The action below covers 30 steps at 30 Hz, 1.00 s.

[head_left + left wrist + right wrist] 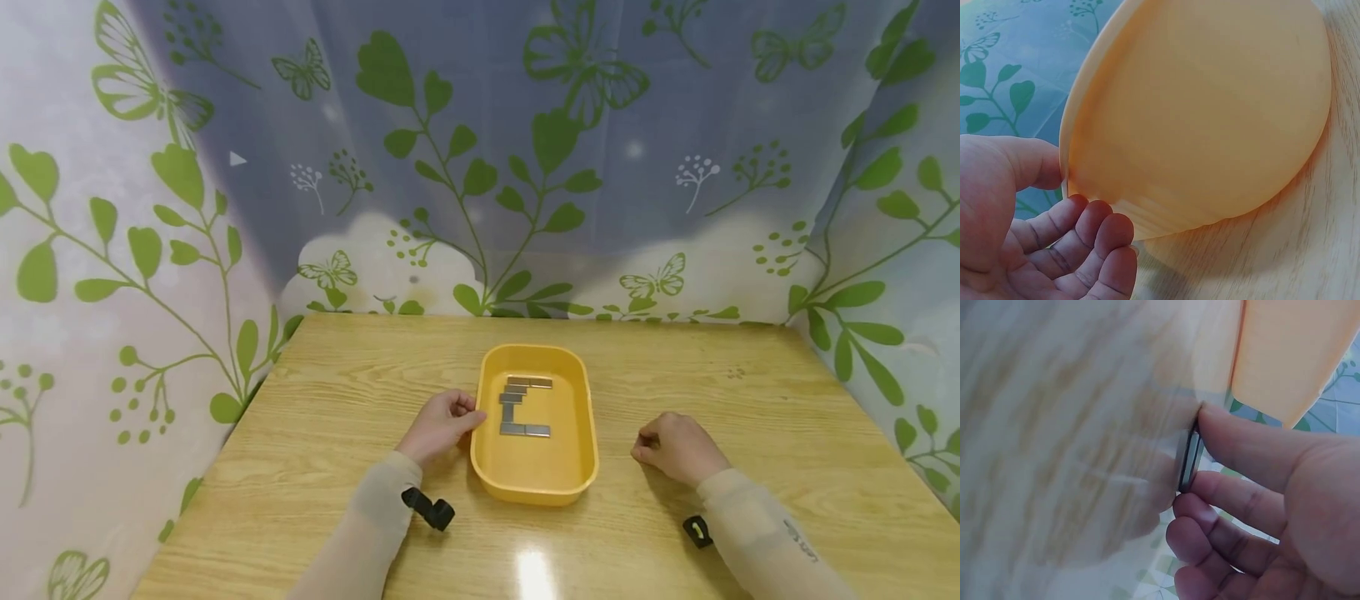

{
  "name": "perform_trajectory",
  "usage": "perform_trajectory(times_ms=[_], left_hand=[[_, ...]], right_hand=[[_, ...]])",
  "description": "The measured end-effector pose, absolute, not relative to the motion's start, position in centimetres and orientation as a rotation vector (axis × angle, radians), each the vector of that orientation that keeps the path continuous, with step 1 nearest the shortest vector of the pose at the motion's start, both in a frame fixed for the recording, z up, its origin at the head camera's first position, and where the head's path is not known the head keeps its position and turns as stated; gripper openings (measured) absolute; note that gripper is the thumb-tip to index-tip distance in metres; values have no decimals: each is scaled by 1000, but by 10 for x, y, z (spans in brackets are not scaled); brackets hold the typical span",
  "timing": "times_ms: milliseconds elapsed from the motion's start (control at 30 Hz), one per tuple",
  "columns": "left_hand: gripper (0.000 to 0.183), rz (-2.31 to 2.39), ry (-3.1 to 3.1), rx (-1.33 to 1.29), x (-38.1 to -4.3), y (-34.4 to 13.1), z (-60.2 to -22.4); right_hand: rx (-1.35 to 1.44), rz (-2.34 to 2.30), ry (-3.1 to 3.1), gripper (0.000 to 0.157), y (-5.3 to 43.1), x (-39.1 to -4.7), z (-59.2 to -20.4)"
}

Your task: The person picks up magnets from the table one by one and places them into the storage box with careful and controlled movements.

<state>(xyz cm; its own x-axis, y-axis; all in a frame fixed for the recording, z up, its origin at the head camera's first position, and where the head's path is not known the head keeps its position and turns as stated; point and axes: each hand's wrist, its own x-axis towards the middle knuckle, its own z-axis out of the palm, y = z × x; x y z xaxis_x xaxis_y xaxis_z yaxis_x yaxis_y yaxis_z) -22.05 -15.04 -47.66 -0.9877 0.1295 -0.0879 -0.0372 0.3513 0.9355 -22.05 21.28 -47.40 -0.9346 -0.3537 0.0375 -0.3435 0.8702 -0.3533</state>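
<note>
A yellow plastic tray (pixel 536 487) with rounded corners sits on the table. On its floor several small flat metal bars (pixel 525 430) lie in a stepped, C-like line. The left hand (pixel 441 427) pinches the tray's left rim; in the left wrist view, the thumb is at the rim and the curled fingers (pixel 1113 231) are at the outer wall. To the right of the tray, the right hand (pixel 678 447) is low at the tabletop. Between its thumb and index finger it holds a small shiny metal bar (pixel 1190 459), which the hand hides in the head view.
The light wooden table (pixel 360 367) ends at a leaf-and-butterfly patterned curtain (pixel 450 208) behind, with similar cloth on both sides. Black wrist mounts (pixel 429 508) are strapped to the sleeves. A glare spot lies near the front. Faint small marks (pixel 735 372) show at the right rear.
</note>
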Motion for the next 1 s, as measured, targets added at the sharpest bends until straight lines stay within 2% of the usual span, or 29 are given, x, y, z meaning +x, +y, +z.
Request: perform_trajectory(times_ms=[167,233,400,467,667,1000], left_hand=[[20,1708,2455,85,-220,-152,-476],[21,1711,2455,78,-220,-152,-476],[21,1717,2463,74,-220,-151,-476],[21,1710,2469,78,-219,-150,-475],[19,1697,2487,80,-219,-150,-474],[20,1694,2489,92,-221,-151,-474]], right_hand=[[-528,-601,2974,9,214,-220,-475],[-507,-628,2950,14,216,-220,-473],[-354,-674,2898,55,226,-217,-466],[-303,-671,2883,62,230,-214,-465],[-279,-632,2882,62,231,-212,-466],[-360,-581,2886,50,218,-219,-464]])
